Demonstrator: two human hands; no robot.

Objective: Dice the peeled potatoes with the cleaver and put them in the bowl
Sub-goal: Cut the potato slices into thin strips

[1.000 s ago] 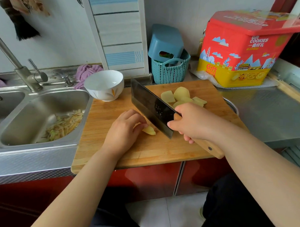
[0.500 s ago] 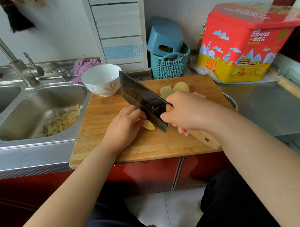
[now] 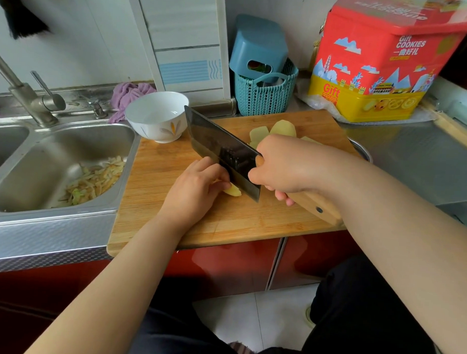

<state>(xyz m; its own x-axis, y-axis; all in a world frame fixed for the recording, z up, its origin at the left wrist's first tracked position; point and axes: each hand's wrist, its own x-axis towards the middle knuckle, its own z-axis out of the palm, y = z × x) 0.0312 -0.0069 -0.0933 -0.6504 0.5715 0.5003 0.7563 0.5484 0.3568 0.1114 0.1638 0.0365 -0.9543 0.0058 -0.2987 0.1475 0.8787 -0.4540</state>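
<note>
Two hands: right hand (image 3: 285, 165) round one cleaver (image 3: 222, 152); left hand (image 3: 197, 186) curled on one potato piece (image 3: 233, 190); perhaps four pieces (image 3: 272, 130) behind.

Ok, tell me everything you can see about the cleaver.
The cleaver has a broad, dark rectangular blade, metal by its look, and a pale wooden handle with a dark rivet near its end. The right hand grips the handle where it meets the blade. The blade runs diagonally over the cutting board, edge down, beside a potato piece held by the left hand. Whether the edge touches the board cannot be told.
</note>
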